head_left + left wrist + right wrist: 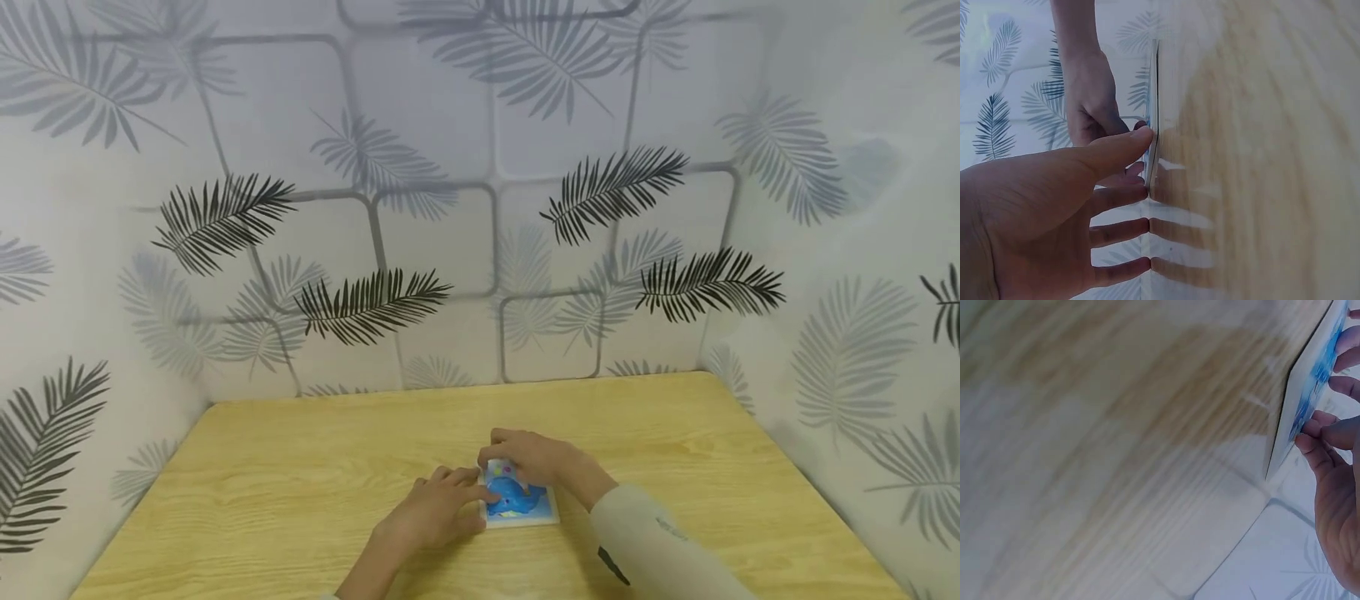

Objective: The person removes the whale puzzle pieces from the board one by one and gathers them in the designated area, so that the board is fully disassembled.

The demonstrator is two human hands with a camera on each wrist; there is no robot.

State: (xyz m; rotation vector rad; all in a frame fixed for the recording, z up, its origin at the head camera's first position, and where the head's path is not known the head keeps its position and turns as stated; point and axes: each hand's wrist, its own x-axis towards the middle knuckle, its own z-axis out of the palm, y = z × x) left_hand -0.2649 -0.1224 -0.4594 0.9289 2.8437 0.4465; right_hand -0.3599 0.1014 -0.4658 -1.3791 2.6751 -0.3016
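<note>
"Where's the board [529, 510]?"

"Flat on the table [315, 467], between the left hand [438, 508] and the right hand [536, 457], its blue whale [510, 498] facing up."

"Do the fingers grasp it?"

"The left ones stretch out, tips down on the table beside its left edge, with the thumb resting on the board. The right ones bend over its far side; whether they pinch anything, I can't tell."

"How would it handle?"

"Light and stiff, I'd judge: it's thin and doesn't sag. The face looks smooth, so a fingertip might skid."

"Fragile?"

"Probably not, though a corner could chip."

"And the best hold?"

"Opposite pale edges, thumb against fingers. Lying so low, it gives little to get under, so tipping up one side should help."
</note>
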